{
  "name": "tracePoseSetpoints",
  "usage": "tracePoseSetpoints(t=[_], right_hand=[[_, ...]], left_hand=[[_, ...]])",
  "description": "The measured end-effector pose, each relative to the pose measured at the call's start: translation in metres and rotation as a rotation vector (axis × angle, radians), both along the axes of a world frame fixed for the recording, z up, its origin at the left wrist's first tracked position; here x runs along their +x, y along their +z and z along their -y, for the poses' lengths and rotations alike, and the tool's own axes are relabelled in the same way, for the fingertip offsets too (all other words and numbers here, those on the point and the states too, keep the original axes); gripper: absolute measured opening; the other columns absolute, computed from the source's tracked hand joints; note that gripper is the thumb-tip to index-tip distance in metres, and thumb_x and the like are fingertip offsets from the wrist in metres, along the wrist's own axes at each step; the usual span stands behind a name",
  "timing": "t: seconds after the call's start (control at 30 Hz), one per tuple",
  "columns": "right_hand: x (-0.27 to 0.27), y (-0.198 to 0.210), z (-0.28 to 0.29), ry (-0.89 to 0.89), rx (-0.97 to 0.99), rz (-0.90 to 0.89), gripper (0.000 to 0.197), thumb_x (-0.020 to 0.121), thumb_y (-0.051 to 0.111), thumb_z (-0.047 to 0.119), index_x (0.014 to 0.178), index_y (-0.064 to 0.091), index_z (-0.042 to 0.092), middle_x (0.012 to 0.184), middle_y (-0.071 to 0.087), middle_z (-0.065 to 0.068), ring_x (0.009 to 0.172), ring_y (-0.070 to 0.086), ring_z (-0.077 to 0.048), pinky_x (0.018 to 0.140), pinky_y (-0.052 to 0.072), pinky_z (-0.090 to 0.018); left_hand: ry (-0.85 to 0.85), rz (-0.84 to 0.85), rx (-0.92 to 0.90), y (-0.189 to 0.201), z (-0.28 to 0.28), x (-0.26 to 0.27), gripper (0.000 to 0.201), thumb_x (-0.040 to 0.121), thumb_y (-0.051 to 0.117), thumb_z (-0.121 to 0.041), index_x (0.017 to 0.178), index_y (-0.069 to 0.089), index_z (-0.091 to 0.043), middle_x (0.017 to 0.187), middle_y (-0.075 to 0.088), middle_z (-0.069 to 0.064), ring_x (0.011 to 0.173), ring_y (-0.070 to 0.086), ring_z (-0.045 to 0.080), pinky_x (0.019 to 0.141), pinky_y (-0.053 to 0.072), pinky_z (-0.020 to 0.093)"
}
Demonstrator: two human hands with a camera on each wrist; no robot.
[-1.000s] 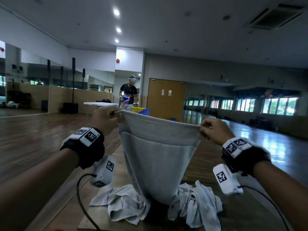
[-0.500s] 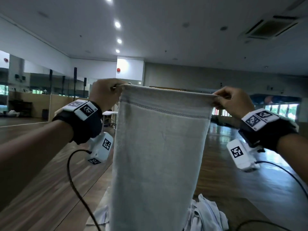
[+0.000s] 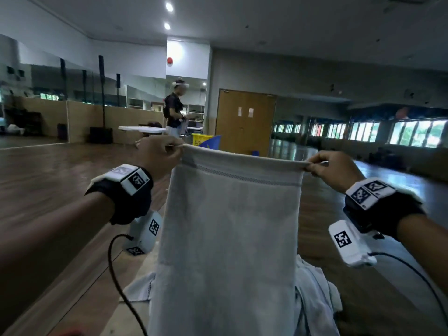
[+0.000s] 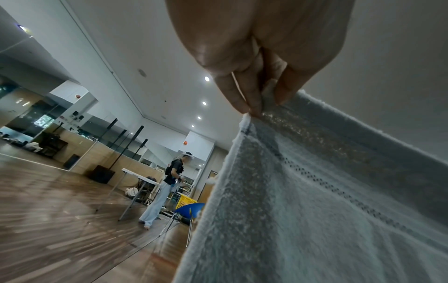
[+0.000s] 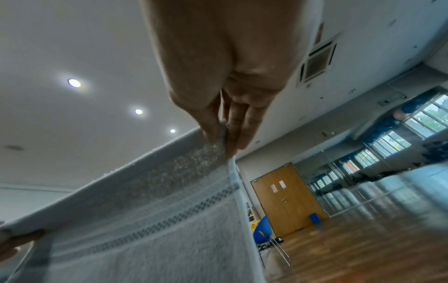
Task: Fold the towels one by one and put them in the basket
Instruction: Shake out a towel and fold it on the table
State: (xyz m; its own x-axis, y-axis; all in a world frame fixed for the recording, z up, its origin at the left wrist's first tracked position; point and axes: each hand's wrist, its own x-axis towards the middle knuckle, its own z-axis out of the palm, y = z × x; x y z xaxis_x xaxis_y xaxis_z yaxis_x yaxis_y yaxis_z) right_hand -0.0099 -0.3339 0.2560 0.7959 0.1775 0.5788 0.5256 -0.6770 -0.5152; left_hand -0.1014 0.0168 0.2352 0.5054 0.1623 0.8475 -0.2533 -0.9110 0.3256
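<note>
A grey-white towel [image 3: 228, 238] hangs flat in front of me, stretched by its top edge. My left hand [image 3: 158, 155] pinches its top left corner, and my right hand [image 3: 332, 168] pinches the top right corner. In the left wrist view the left hand [image 4: 257, 103] holds the towel [image 4: 315, 210] corner between thumb and fingers. The right wrist view shows my right hand [image 5: 225, 137] clamping the towel [image 5: 145, 220] corner the same way. More crumpled towels [image 3: 315, 294] lie on the table below, partly hidden by the hanging one. A yellow basket [image 3: 200, 140] stands far off.
The brown table [image 3: 363, 306] lies under the towels. Cables run from both wrist cameras. A person [image 3: 175, 110] stands at a white table [image 3: 141, 129] across the hall, with a blue chair [image 3: 213, 141] near. Wooden floor stretches all round.
Both hands lifted the towel high off the pile, then came down somewhat. The towel now hangs at full length, and my head view has tilted back down.
</note>
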Motion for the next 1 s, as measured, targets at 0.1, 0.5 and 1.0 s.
tracePoseSetpoints(t=[0.1,0.5,1.0], right_hand=[[0.014,-0.017,-0.006,-0.017,0.088,0.063,0.009,0.086,0.064,0.014,0.094,0.068,0.012,0.085,0.065,-0.006,0.084,0.059,-0.019,0.071,0.04,-0.025],[0.013,-0.239,-0.009,0.057,-0.043,-0.275,0.005,0.083,0.064,0.001,0.085,0.068,0.003,0.088,0.066,-0.005,0.082,0.061,-0.017,0.073,0.043,-0.023],[-0.008,-0.403,-0.005,0.283,-0.503,-0.405,0.011,0.083,0.066,0.018,0.084,0.073,0.026,0.089,0.062,0.009,0.093,0.056,-0.013,0.083,0.047,-0.034]], left_hand=[[-0.021,0.067,-0.03,-0.02,-0.003,0.017,0.02,0.082,0.061,-0.008,0.099,0.072,-0.006,0.098,0.073,0.015,0.089,0.068,0.024,0.077,0.046,0.024],[-0.2,-0.424,0.033,-0.254,-0.021,0.006,0.014,0.078,0.065,-0.003,0.09,0.073,-0.004,0.103,0.072,0.013,0.094,0.069,0.026,0.085,0.05,0.029],[-0.246,-0.831,0.3,-0.371,-0.035,-0.015,0.026,0.071,0.076,-0.005,0.093,0.076,-0.019,0.111,0.07,0.0,0.092,0.071,0.022,0.08,0.056,0.03]])
